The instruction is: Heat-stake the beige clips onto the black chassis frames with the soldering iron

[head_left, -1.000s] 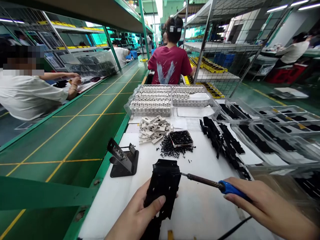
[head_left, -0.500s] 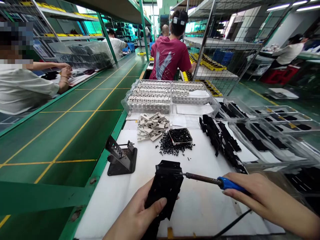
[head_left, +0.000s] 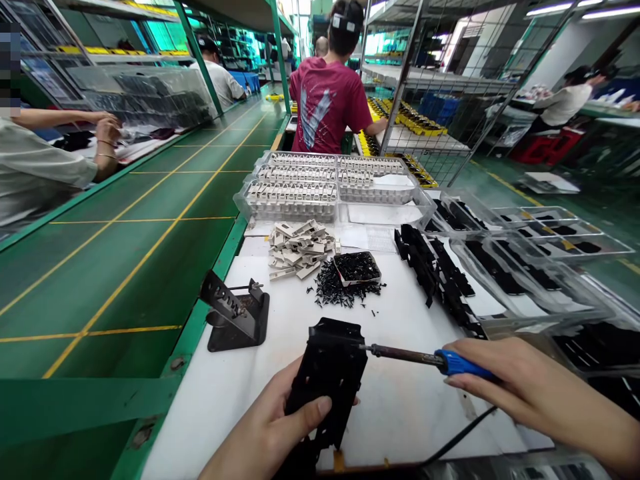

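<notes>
- Left hand (head_left: 285,408) grips the black casing (head_left: 327,373) this side of the small tray (head_left: 361,283), likely steadying it.
- Right hand (head_left: 505,373) clasps the soldering iron (head_left: 410,355) by its blue handle (head_left: 457,363), presumably avoiding heat.

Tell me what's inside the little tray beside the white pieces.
The little tray holds a heap of small black parts, with similar ones scattered outside. The heap hides the tray's floor, so anything underneath cannot be seen.
</notes>
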Available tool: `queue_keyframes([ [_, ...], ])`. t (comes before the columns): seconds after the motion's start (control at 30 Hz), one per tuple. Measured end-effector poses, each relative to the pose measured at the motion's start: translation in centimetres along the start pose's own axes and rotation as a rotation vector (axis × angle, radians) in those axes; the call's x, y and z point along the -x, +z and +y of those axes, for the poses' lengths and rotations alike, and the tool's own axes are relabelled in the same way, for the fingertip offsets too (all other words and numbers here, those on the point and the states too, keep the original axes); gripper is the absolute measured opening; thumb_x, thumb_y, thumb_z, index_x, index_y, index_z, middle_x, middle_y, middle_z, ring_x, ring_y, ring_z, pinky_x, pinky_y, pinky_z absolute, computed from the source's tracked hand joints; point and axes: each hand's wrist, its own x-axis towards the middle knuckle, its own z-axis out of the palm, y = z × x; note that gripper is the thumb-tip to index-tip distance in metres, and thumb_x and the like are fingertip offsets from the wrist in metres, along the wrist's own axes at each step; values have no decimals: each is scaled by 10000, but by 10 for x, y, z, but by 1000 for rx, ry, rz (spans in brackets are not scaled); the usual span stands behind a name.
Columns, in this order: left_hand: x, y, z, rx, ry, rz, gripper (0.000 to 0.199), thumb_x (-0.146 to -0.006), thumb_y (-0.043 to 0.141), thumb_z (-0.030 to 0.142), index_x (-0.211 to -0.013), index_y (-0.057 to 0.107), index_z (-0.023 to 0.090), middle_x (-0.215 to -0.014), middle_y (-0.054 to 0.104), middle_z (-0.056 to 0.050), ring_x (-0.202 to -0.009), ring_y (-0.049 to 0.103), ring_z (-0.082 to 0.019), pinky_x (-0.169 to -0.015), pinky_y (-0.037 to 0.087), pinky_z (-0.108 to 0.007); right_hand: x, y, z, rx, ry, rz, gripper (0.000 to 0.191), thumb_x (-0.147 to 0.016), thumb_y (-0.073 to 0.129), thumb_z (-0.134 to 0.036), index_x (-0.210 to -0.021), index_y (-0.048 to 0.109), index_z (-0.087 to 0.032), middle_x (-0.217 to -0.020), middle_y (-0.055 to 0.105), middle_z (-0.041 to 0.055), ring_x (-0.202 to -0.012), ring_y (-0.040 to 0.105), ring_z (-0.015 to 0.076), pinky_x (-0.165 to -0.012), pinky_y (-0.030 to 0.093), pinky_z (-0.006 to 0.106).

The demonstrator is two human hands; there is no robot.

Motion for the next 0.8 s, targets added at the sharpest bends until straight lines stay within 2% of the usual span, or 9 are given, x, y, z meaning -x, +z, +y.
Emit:
queue_keyframes([
  [0.17, 0, 0, 1, 70, 2, -33, 403, -816, 648, 387, -1157, 568, 188, -1122, 698, -67, -1065, 656, -207, -903, 523, -269, 1, -3, 2, 49, 6, -18, 347, -930, 425, -527, -922, 627, -246, -861, 645, -5, -752, 606, 101, -676, 369, 231],
  [0.27, 0, 1, 5, 116, -5, -46, 392, -800, 671, 371, -1127, 572, 179, -1079, 709, -62, -1019, 669, -186, -851, 528, -241, 0, -5, 5, 100, -65, 34, 279, -926, 467, -484, -945, 635, -261, -828, 644, -14, -715, 613, 89, -636, 373, 218],
  [0.4, -2, 0, 5, 152, -6, -52, 408, -793, 676, 381, -1132, 569, 179, -1089, 706, -59, -976, 671, -166, -796, 522, -221, 0, 2, 8, 217, -232, 300, 268, -883, 569, -434, -1091, 642, -283, -853, 654, 0, -659, 610, 87, -597, 379, 215],
  [0.5, -5, 0, -1, 166, 21, 58, 468, -811, 644, 406, -1210, 537, 186, -1137, 694, -67, -1047, 650, -177, -853, 509, -238, -9, 16, 1, 120, -108, 597, 359, -890, 536, -471, -1138, 628, -227, -908, 659, 44, -703, 600, 102, -655, 413, 217],
  [0.57, -7, 2, -6, 213, 23, 157, 534, -829, 606, 436, -1295, 476, 210, -1189, 675, -72, -1130, 618, -186, -892, 497, -249, -29, 25, -7, -5, 137, 746, 418, -880, 509, -543, -1094, 626, -204, -897, 667, 49, -735, 599, 116, -707, 440, 219],
  [0.63, -10, 5, -11, 310, 6, 201, 590, -832, 579, 473, -1353, 423, 243, -1226, 659, -74, -1160, 600, -181, -849, 495, -233, -64, 29, -15, -97, 379, 660, 480, -821, 534, -626, -1067, 642, -229, -620, 583, -10, -526, 477, 102, -578, 399, 216],
  [0.7, -12, 10, -17, 444, -71, 180, 629, -823, 534, 562, -1344, 457, 217, -1213, 662, -96, -1048, 629, -153, -742, 478, -191, -109, 28, -21, -170, 377, 539, 444, -841, 508, -583, -1028, 681, -220, -652, 628, 12, -595, 542, 122, -604, 403, 217],
  [0.77, -14, 12, -24, 572, -128, 137, 687, -811, 481, 639, -1304, 521, 161, -1202, 658, -124, -902, 633, -118, -694, 456, -169, -155, 23, -23, -153, 334, 519, 364, -840, 529, -483, -1037, 696, -226, -917, 702, 45, -815, 616, 151, -695, 415, 220],
  [0.8, -14, 13, -29, 616, -129, 110, 707, -809, 464, 656, -1289, 542, 144, -1204, 650, -131, -864, 629, -109, -709, 459, -171, -175, 21, -23, -137, 327, 511, 351, -839, 528, -446, -1045, 696, -216, -959, 701, 64, -850, 615, 163, -702, 406, 228],
])
